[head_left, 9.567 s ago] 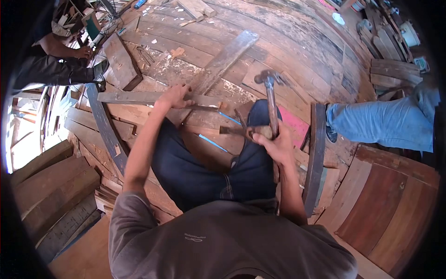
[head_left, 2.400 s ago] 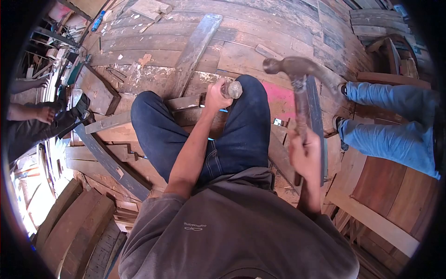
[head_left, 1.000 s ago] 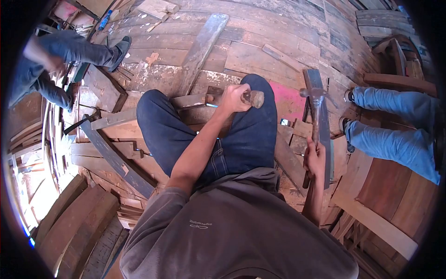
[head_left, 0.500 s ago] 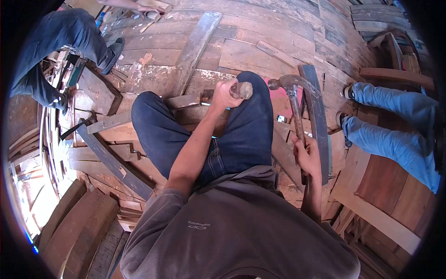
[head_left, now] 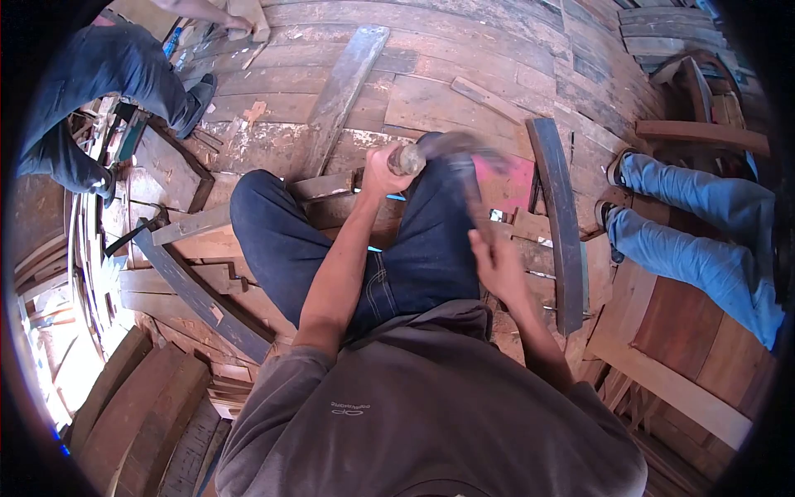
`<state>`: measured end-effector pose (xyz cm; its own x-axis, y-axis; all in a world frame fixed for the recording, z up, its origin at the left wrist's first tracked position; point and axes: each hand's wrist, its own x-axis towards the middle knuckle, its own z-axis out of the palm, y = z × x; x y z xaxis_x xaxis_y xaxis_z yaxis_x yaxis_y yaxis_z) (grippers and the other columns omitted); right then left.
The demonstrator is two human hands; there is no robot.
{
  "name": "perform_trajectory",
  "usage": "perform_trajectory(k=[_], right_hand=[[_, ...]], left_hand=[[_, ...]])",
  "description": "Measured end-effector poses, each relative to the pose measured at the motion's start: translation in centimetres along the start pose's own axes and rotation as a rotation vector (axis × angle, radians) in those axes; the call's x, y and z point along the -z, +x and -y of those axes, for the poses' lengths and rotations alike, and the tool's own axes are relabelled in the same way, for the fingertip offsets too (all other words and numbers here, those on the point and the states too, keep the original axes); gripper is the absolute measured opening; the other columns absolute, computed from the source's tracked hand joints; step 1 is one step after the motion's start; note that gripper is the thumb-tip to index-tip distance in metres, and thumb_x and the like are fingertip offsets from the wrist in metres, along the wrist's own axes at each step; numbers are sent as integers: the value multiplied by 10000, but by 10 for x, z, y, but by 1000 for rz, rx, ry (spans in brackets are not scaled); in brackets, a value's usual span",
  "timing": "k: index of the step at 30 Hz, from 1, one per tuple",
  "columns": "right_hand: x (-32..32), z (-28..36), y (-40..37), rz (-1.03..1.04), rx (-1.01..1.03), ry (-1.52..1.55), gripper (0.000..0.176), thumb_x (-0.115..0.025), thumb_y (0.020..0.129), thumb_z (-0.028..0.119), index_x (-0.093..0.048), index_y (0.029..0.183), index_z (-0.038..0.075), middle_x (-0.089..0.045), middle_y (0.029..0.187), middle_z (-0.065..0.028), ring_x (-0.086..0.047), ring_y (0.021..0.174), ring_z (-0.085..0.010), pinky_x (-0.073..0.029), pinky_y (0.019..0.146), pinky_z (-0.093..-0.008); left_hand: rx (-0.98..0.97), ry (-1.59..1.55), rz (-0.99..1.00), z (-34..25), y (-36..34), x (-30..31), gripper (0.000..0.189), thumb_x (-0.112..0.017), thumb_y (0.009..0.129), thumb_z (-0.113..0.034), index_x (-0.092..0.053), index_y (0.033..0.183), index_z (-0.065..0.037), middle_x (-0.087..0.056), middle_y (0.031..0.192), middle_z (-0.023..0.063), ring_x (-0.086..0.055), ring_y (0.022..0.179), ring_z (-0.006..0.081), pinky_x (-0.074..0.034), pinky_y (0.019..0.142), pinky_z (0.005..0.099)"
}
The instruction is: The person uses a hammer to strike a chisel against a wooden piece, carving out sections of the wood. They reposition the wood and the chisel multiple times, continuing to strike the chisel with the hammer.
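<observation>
Covering the whole scene, the plank floor (head_left: 464, 50) consists of worn, paint-flecked boards. The person sits on it, with legs in dark jeans (head_left: 273, 240) extended toward the far side.

1. Co-workers. One co-worker in light blue jeans (head_left: 704, 240) is at the right edge. A second co-worker in dark jeans (head_left: 116, 66) is at the far left.
2. Loose timber. A long grey plank (head_left: 341, 83) lies on the floor beyond the knees, angled toward the far right. A curved dark board (head_left: 553, 207) lies right of the right leg. A second curved board (head_left: 190, 286) lies near left. A narrow wood strip (head_left: 195, 222) runs from the left, passes under the left leg, and ends between the knees.
3. Hammer (head_left: 468, 195). The right hand (head_left: 493, 261) is over the right thigh, its fingers clenched around the lower handle. The hammer is motion-blurred. Its head lies at or just beside the butt of the chisel; contact cannot be confirmed.
4. Chisel (head_left: 406, 159). The left hand (head_left: 379, 170) is above the right knee, its fingers wrapped tightly around the wooden handle. The rounded butt protrudes to the right of the fist. The blade end points left toward the wood strip and is mostly hidden by the hand.
</observation>
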<state>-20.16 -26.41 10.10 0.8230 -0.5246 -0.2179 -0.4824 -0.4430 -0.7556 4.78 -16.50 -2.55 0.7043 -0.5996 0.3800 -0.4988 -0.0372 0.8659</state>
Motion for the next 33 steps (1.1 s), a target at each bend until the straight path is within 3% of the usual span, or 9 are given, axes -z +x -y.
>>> perform_trajectory(k=[5, 7, 11, 12, 15, 17, 19, 23, 33], right_hand=[[37, 16, -3, -72, -44, 222, 233, -546, 986, 201, -607, 915, -12, -458, 553, -43, -439, 477, -116, -329, 440, -304], [64, 31, -6, -163, -163, 458, 235, -559, 966, 191, -609, 880, -23, -549, 589, -97, -540, 524, -183, -388, 485, -347], [9, 13, -7, -310, 140, 54, 235, -549, 963, 189, -623, 904, -26, -565, 599, -77, -570, 553, -162, -411, 510, -333], [1, -11, 1, 87, 19, -160, 239, -536, 966, 191, -637, 953, -25, -543, 607, -58, -556, 563, -150, -414, 523, -315], [33, 3, 2, 110, -215, 153, 243, -547, 962, 203, -636, 944, -22, -554, 616, -62, -563, 582, -162, -435, 553, -317], [36, -27, -12, -36, -210, 304, 269, -566, 966, 235, -579, 808, 17, -502, 564, 1, -483, 477, -92, -363, 437, -293], [73, 1, -6, 7, -475, 475, 285, -571, 970, 240, -536, 762, 49, -464, 536, 36, -428, 418, -61, -311, 379, -274], [97, -10, -6, -135, -236, 396, 272, -532, 991, 228, -446, 768, 100, -365, 488, 55, -336, 343, -43, -231, 300, -235], [89, 13, -8, -64, -158, 315, 253, -536, 984, 183, -466, 759, 89, -394, 504, 59, -356, 372, -29, -248, 335, -231]], left_hand=[[-32, 43, 9, 13, -14, -4, 311, -804, 593, -197, -590, 732, -19, -606, 634, 182, -623, 619, 391, -490, 573, 399], [14, 56, 48, 16, -13, -7, 306, -797, 593, -194, -592, 736, -17, -605, 633, 183, -616, 613, 395, -490, 574, 396], [34, 53, 30, 18, -9, -8, 296, -774, 582, -182, -595, 740, -7, -599, 629, 192, -616, 615, 389, -490, 572, 388], [17, 71, 20, 21, -12, -10, 294, -772, 582, -184, -601, 742, -7, -599, 629, 190, -620, 617, 385, -491, 573, 387], [-13, 109, -15, 35, 10, -15, 283, -764, 580, -191, -613, 736, -9, -598, 621, 181, -626, 610, 369, -492, 570, 389], [127, 99, 33, 17, -12, -16, 269, -755, 577, -197, -616, 719, -15, -593, 607, 169, -622, 589, 358, -492, 563, 393], [72, 154, 60, 15, -13, -16, 264, -752, 568, -184, -581, 695, -28, -587, 604, 169, -620, 582, 356, -489, 549, 399], [-6, 144, 84, 4, -12, -21, 273, -745, 559, -172, -556, 708, -43, -582, 605, 167, -609, 575, 363, -489, 537, 404], [-24, 105, 97, -7, -3, -18, 292, -762, 557, -174, -546, 703, -43, -569, 587, 162, -598, 553, 358, -493, 535, 390]])
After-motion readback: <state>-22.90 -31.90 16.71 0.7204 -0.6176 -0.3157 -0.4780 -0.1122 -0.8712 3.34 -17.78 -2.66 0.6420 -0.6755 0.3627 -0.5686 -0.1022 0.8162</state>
